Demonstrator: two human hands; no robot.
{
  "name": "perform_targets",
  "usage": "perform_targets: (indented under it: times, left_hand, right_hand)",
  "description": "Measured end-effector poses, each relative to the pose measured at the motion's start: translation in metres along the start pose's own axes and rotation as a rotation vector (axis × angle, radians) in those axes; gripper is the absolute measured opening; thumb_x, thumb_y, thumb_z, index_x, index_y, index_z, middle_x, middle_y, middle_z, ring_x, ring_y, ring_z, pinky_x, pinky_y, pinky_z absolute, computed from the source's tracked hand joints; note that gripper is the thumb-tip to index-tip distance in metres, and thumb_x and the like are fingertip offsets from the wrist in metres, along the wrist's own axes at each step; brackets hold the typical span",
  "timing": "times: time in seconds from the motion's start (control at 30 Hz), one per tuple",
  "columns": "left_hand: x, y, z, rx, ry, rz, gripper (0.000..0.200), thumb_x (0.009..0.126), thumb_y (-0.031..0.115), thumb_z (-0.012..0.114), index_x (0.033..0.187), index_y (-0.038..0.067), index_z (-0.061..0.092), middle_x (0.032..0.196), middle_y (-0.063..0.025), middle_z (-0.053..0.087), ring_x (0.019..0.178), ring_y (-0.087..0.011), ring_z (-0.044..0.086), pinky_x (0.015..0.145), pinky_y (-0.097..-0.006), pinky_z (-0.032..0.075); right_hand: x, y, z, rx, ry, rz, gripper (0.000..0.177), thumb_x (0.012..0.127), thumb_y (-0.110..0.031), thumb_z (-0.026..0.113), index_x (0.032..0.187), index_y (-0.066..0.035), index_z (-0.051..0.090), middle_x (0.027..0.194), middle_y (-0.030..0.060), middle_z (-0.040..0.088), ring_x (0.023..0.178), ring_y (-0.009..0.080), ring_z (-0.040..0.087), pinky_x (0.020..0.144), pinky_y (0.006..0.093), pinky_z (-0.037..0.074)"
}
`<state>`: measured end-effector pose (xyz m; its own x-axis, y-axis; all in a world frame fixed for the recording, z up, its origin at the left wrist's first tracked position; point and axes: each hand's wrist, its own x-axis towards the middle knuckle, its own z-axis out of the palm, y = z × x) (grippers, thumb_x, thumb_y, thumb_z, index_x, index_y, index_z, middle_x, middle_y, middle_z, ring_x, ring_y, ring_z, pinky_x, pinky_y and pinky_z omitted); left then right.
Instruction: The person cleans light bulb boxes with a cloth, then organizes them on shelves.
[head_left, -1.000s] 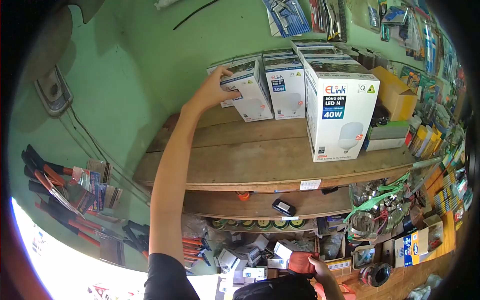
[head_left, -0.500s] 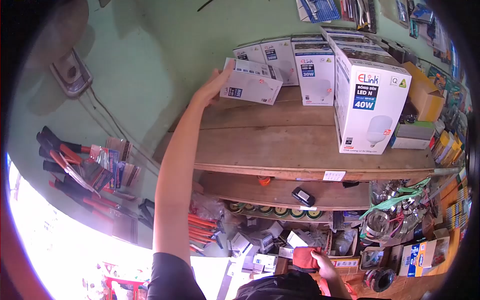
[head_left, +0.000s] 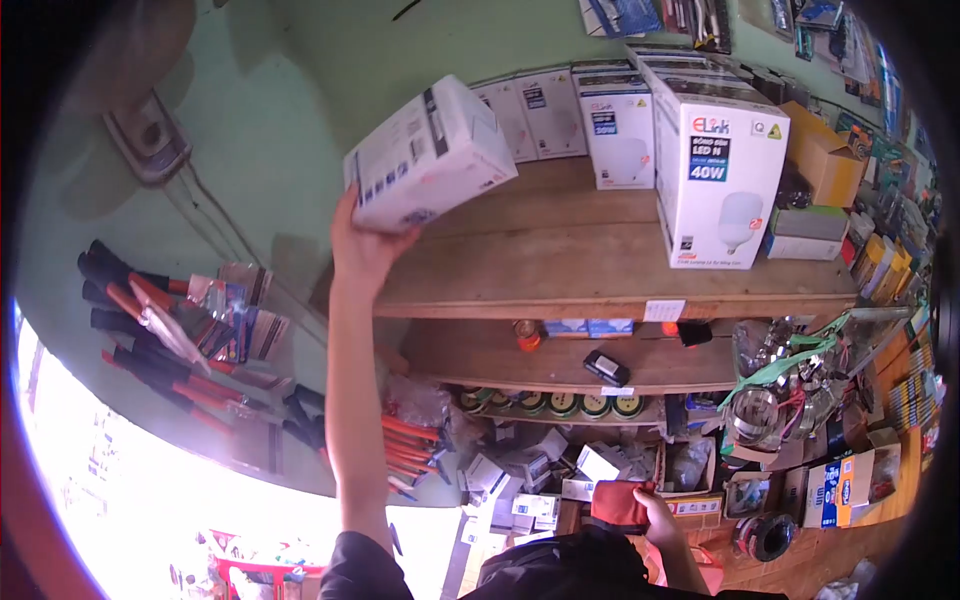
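Note:
My left hand (head_left: 368,240) grips a white LED bulb box (head_left: 430,160) by its lower end and holds it tilted, above the left part of the upper wooden shelf (head_left: 520,270). Behind it, against the green wall, stand smaller bulb boxes (head_left: 550,115) and a 30W bulb box (head_left: 618,140). A large 40W bulb box (head_left: 722,185) is upright at the front of a row on the right. Low down near my body, my right hand (head_left: 660,520) is closed on a folded reddish-brown cloth (head_left: 620,505).
Tools with orange and black handles (head_left: 160,320) hang on the left wall. On the lower shelf lies a small black object (head_left: 606,368). Metal hose clamps (head_left: 760,410) hang at the right, with a yellow carton (head_left: 825,155) above. Small boxes (head_left: 510,495) are piled below.
My left hand has lifted the bulb box off the shelf and brought it nearer to me, tilting it. My right hand still holds the cloth, and the view has shifted slightly.

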<state>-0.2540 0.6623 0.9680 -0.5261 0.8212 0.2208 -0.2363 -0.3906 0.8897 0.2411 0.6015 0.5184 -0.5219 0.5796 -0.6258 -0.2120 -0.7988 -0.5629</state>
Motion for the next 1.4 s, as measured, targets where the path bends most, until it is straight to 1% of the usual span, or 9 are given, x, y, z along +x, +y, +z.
perform_targets:
  times: [0.13,0.33,0.43,0.53,0.73,0.83,1.0,1.13,1.4]
  left_hand:
    - [-0.161,-0.048,-0.054,-0.427,-0.054,0.048,0.082,0.095,0.052,0.050,0.153,-0.002,0.026,0.150,-0.0267,0.038,0.138,-0.0457,0.039,0.107,-0.0641,0.043]
    - [-0.392,-0.172,-0.118,-0.946,0.083,-0.043,0.073,0.092,0.056,0.057,0.146,0.008,0.044,0.148,-0.0207,0.047,0.127,-0.0490,0.052,0.103,-0.0708,0.043]
    - [-0.475,-0.200,-0.135,-0.900,0.128,-0.146,0.082,0.087,0.046,0.058,0.155,0.008,0.032,0.154,-0.0210,0.041,0.133,-0.0492,0.047,0.108,-0.0709,0.037]
    - [-0.534,-0.188,-0.132,-0.960,0.224,-0.141,0.083,0.092,0.054,0.051,0.157,0.007,0.031,0.155,-0.0220,0.042,0.137,-0.0466,0.046,0.109,-0.0744,0.034]
    - [-0.655,-0.207,-0.162,-0.856,0.686,-0.398,0.070,0.104,0.058,0.036,0.151,0.007,0.043,0.141,-0.0175,0.058,0.123,-0.0332,0.062,0.107,-0.0455,0.050]
    - [-0.715,-0.224,-0.173,-0.793,0.775,-0.704,0.064,0.103,0.059,0.039,0.137,0.007,0.058,0.115,-0.0106,0.073,0.090,-0.0204,0.073,0.082,-0.0319,0.058]
    - [-0.743,-0.229,-0.182,-0.363,0.715,-0.575,0.060,0.103,0.056,0.046,0.124,0.002,0.064,0.100,-0.0037,0.073,0.080,-0.0081,0.069,0.074,-0.0214,0.052]
    - [-0.707,-0.175,-0.173,0.114,0.516,-0.287,0.084,0.094,0.058,0.061,0.147,-0.004,0.042,0.135,-0.0143,0.057,0.130,-0.0273,0.054,0.111,-0.0364,0.039]
    - [-0.635,-0.146,-0.171,0.506,0.226,-0.284,0.119,0.071,0.060,0.078,0.159,0.001,0.022,0.157,-0.0216,0.029,0.149,-0.0384,0.027,0.121,-0.0451,0.024]
  right_hand:
    - [-0.024,-0.015,0.056,0.318,-0.277,0.024,0.042,0.102,-0.024,0.056,0.138,-0.002,0.052,0.144,0.0147,0.055,0.134,0.0293,0.054,0.116,0.0483,0.040]
    - [-0.073,-0.050,0.209,0.089,-0.493,-0.441,0.054,0.105,-0.026,0.054,0.150,-0.002,0.040,0.151,0.0126,0.050,0.141,0.0273,0.046,0.120,0.0428,0.032]
    - [-0.126,-0.039,0.281,-0.662,-0.635,-0.620,0.047,0.104,-0.023,0.053,0.146,-0.001,0.047,0.154,0.0128,0.045,0.145,0.0261,0.040,0.120,0.0384,0.026]
    - [-0.153,0.006,0.331,-1.490,-1.080,-1.126,0.056,0.097,-0.024,0.062,0.149,-0.011,0.047,0.159,0.0185,0.036,0.150,0.0432,0.026,0.122,0.0536,0.022]
    - [-0.185,0.082,0.333,-1.739,-1.328,-0.962,0.065,0.084,-0.056,0.073,0.141,-0.027,0.061,0.160,0.0158,0.035,0.150,0.0441,0.025,0.120,0.0607,0.025]
    - [-0.183,0.108,0.330,-1.674,-1.392,-0.821,0.065,0.087,-0.062,0.068,0.139,-0.026,0.063,0.157,0.0233,0.037,0.147,0.0502,0.027,0.115,0.0648,0.030]
    - [-0.183,0.143,0.315,-1.685,-1.329,-0.726,0.060,0.092,-0.061,0.062,0.141,-0.026,0.061,0.154,0.0255,0.039,0.142,0.0501,0.036,0.114,0.0579,0.036]
    - [-0.173,0.148,0.308,-1.738,-1.266,-0.719,0.056,0.097,-0.055,0.058,0.146,-0.027,0.055,0.154,0.0251,0.040,0.139,0.0484,0.039,0.114,0.0575,0.035]
    - [-0.177,0.126,0.304,-1.854,-1.218,-0.753,0.055,0.100,-0.051,0.055,0.148,-0.026,0.052,0.157,0.0225,0.036,0.146,0.0433,0.032,0.119,0.0543,0.027]
